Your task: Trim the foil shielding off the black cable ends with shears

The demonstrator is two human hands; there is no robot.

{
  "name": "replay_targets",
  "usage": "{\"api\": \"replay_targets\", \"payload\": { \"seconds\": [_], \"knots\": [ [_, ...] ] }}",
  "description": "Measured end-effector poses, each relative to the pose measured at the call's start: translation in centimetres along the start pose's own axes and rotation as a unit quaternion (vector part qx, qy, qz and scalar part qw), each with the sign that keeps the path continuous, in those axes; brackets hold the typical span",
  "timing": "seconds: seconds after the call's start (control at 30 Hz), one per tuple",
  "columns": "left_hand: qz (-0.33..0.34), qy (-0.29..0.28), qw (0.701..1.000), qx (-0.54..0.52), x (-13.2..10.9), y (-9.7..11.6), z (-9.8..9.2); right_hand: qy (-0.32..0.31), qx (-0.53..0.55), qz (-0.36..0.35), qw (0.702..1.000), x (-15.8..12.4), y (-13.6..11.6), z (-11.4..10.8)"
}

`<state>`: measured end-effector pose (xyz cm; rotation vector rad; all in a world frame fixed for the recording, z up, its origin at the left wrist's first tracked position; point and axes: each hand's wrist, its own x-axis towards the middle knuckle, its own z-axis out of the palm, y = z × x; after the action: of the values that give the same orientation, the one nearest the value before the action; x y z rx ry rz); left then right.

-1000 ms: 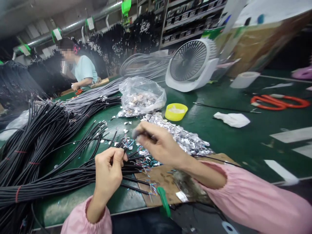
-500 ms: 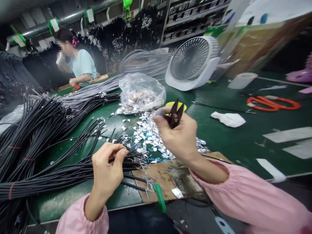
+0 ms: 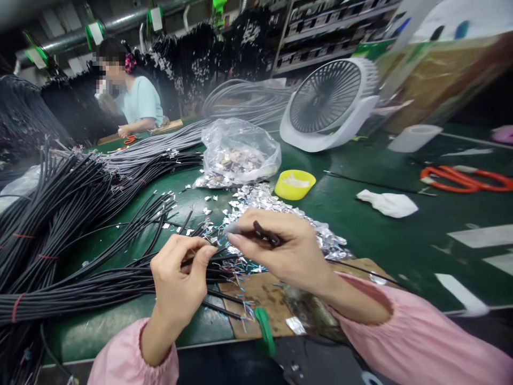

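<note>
My left hand [image 3: 180, 280] is closed, thumb against forefinger, on a black cable [image 3: 192, 260] whose end points right. Close to that end is my right hand [image 3: 280, 248], wrapped round small dark wire cutters [image 3: 266, 234]; most of the tool is hidden by the palm, and the thumb and forefinger point towards the left hand. A finger of the right hand has a grey covering on its tip. Beneath both hands lie more black cables [image 3: 116, 283] with stripped coloured wire ends. A heap of silvery foil scraps [image 3: 260, 200] and blue wire bits lies behind the right hand.
A clear plastic bag [image 3: 240, 152] of scraps, a yellow dish [image 3: 294, 185] and a white fan [image 3: 326, 104] stand behind. Orange-handled scissors [image 3: 460, 179] lie at right. Thick bundles of black cable [image 3: 52, 224] fill the left. A co-worker [image 3: 138, 101] sits across the table.
My right hand has come down and left towards the left hand with the wire cutters, whose raised jaws no longer show. The yellow dish is now uncovered. My left hand keeps its pinch.
</note>
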<state>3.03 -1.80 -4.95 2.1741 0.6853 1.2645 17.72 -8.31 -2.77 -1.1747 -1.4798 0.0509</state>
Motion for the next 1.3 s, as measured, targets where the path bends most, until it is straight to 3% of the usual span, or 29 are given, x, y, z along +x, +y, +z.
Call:
{"api": "replay_targets", "payload": {
  "seconds": [0.27,0.43,0.5,0.57,0.63,0.77,1.0,1.23,1.3],
  "knots": [
    [0.007,-0.007,1.0,0.001,-0.1,-0.2,0.4,0.015,-0.051,-0.014,0.998,-0.3,0.2,0.1],
    [-0.056,-0.016,0.998,0.006,-0.1,-0.1,0.4,0.035,-0.142,-0.161,0.976,-1.2,0.7,0.1],
    [-0.078,-0.015,0.997,0.007,-0.2,-0.1,0.4,-0.001,-0.151,-0.224,0.963,-1.5,0.8,0.2],
    [-0.093,-0.013,0.996,0.005,-0.2,-0.1,0.4,-0.041,-0.138,-0.243,0.959,-1.6,0.8,0.3],
    [-0.099,-0.006,0.995,-0.001,-0.2,-0.1,0.4,-0.028,-0.122,-0.197,0.972,-1.5,0.7,0.5],
    [-0.089,0.004,0.996,-0.005,-0.1,0.0,0.3,0.071,-0.093,-0.035,0.993,-0.8,0.1,0.7],
    [-0.068,-0.019,0.997,-0.008,-0.1,0.0,0.3,0.015,-0.028,0.045,0.998,0.0,-0.5,0.7],
    [-0.061,-0.108,0.992,-0.01,0.2,-0.1,-0.5,-0.026,0.071,0.17,0.983,0.2,0.5,0.4],
    [-0.066,-0.117,0.991,-0.012,0.3,-0.1,-0.6,-0.035,0.096,0.168,0.981,0.2,0.7,0.2]
  ]
}}
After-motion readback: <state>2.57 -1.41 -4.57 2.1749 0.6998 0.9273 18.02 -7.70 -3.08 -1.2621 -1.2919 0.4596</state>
